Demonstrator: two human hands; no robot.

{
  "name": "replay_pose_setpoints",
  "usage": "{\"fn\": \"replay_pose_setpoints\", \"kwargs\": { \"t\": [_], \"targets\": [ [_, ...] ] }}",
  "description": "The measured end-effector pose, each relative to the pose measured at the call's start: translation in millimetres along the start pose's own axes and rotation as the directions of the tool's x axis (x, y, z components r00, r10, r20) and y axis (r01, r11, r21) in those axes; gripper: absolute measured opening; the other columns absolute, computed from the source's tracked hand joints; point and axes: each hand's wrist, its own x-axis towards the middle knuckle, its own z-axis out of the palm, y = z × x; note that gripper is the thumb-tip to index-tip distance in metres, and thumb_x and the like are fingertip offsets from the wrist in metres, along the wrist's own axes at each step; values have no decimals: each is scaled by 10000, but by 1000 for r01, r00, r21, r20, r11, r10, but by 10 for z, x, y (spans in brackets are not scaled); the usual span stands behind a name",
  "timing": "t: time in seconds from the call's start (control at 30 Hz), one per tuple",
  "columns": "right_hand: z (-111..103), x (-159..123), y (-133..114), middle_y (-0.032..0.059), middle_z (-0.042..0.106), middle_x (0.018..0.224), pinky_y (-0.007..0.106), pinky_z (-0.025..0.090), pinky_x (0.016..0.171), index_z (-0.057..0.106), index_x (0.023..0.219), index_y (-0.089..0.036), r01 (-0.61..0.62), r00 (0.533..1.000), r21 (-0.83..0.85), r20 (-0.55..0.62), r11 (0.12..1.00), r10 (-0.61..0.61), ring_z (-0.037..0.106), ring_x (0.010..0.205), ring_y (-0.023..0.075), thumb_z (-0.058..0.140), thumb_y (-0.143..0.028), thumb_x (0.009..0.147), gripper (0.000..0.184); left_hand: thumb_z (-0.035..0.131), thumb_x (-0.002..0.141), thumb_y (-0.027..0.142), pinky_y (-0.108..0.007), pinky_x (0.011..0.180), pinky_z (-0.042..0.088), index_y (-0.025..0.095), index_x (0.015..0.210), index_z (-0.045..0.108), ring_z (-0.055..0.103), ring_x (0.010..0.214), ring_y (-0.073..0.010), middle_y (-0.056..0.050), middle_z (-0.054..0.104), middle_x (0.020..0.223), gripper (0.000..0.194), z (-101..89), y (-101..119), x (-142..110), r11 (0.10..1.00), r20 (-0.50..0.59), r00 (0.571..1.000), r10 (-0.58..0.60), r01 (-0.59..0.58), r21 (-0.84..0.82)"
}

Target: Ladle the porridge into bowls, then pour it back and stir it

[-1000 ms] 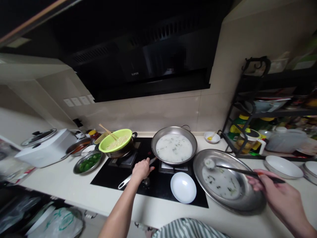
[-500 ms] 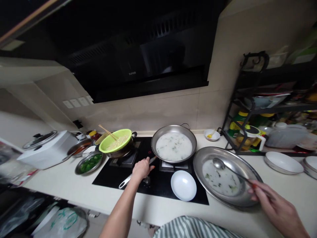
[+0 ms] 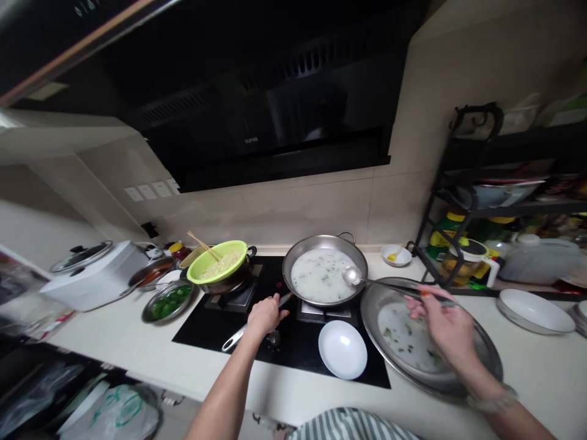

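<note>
My left hand [image 3: 266, 316] is wrapped round the long handle of a steel wok [image 3: 288, 269], which sits on the right burner. White soup [image 3: 321, 275] with green bits fills the wok. In my right hand [image 3: 443, 321] is a metal ladle [image 3: 389, 285], held by its handle. Its bowl is over the wok's right side, at the soup; whether it dips in I cannot tell. Below my right hand stands a large steel basin [image 3: 486, 342] with similar white soup and greens. A white bowl [image 3: 342, 349] rests on the hob's front right.
On the left burner, a lime-green colander [image 3: 238, 247] with chopsticks sits on a pot. Left of it is a steel dish [image 3: 149, 315] of greens. A small dish [image 3: 397, 255], a black rack [image 3: 431, 226] and a white bowl [image 3: 534, 311] are at right. The range hood [image 3: 275, 153] hangs above.
My right hand has lifted the ladle out of the basin and carried it left and forward to the wok. My left hand keeps its hold on the wok handle.
</note>
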Motion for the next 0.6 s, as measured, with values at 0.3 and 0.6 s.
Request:
{"fn": "replay_pose_setpoints", "kwargs": {
  "t": [0.3, 0.6],
  "targets": [
    [744, 106, 254, 30, 655, 619, 324, 509, 515, 610, 954, -202, 189, 931, -93, 335, 978, -148, 604, 476, 188, 530, -501, 820, 338, 537, 883, 456, -398, 803, 522, 175, 1182, 545, 677, 1021, -318, -139, 693, 1110, 411, 20, 5, -6, 1000, -17, 1000, 4, -4, -17],
    [758, 187, 296, 17, 633, 510, 353, 537, 558, 576, 885, -192, -28, 989, 13, 146, 1000, 26, 629, 470, 214, 598, -557, 742, 392, 532, 878, 455, -392, 823, 511, 180, 1193, 538, 670, 1037, -309, -138, 684, 1127, 418, 19, 7, -5, 1000, -2, 1000, -1, 1, -20]
  ]
}}
